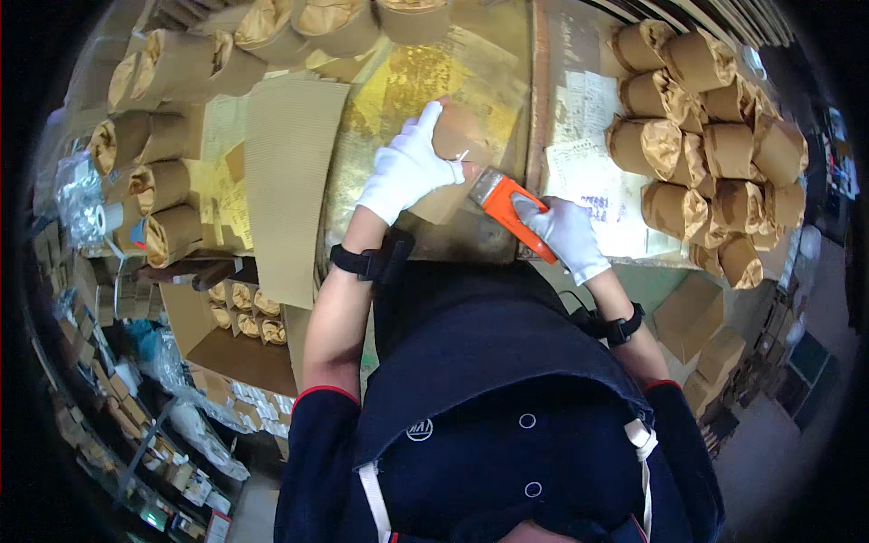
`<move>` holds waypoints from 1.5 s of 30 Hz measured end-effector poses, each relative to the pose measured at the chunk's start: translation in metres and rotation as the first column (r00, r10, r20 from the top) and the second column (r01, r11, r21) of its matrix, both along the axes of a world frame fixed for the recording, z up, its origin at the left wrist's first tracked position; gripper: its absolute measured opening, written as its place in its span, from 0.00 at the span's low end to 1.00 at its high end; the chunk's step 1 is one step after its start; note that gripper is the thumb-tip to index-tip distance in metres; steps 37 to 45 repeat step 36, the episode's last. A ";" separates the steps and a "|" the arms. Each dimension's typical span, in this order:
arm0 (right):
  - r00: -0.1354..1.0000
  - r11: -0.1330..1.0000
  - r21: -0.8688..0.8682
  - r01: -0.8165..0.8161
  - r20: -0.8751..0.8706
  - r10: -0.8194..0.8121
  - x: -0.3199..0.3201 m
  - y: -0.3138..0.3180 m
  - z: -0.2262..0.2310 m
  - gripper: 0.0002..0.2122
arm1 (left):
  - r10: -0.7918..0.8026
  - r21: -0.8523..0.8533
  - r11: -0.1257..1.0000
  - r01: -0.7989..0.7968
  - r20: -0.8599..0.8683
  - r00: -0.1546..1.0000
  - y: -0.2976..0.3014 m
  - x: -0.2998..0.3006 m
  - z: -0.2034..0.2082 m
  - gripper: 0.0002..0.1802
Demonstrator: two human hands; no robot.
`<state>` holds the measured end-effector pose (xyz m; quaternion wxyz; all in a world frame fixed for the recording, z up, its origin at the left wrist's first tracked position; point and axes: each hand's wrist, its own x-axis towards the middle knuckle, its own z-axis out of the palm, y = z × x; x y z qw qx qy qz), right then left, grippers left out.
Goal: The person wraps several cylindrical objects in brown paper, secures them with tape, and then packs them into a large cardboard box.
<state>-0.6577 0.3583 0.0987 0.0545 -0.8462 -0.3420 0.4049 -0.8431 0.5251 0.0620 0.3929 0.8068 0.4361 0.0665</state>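
Observation:
My left hand (412, 172), in a white glove with bare fingertips, curls around a plain brown cardboard roll (459, 134) at the middle of the worktable. The thumb lies along its near side. A flat brown sheet (441, 203) lies just below it. My right hand (566, 237), also gloved, is closed on an orange hand tool (520, 221) with a grey metal end. That end meets the near right side of the roll, close to my left thumb; the exact contact is too small to make out.
A tall corrugated cardboard sheet (291, 190) lies left of my left hand. Paper-wrapped brown rolls (163, 185) line the left and far sides. More wrapped rolls (656, 145) are stacked at the right beside printed paper sheets (579, 172). A divided carton (240, 348) stands below left.

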 end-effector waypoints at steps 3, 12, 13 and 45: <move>0.997 0.999 0.042 0.020 -0.074 -0.017 0.005 -0.004 0.004 0.30 | -0.019 0.132 0.991 -0.007 0.196 0.980 -0.019 -0.007 0.009 0.49; 0.791 0.826 0.457 -0.331 0.611 -0.021 0.024 0.013 -0.037 0.25 | 0.246 -0.282 0.940 -0.191 0.173 0.954 -0.100 -0.137 0.021 0.49; 0.748 0.836 0.402 -0.374 0.663 0.016 0.037 0.016 -0.054 0.25 | 0.221 -0.289 0.936 -0.198 0.046 0.974 -0.093 -0.127 0.029 0.43; 0.508 0.934 0.004 -0.356 0.840 0.190 0.198 -0.039 -0.020 0.28 | 0.851 -0.670 0.507 -0.542 0.291 0.437 0.260 -0.162 0.088 0.23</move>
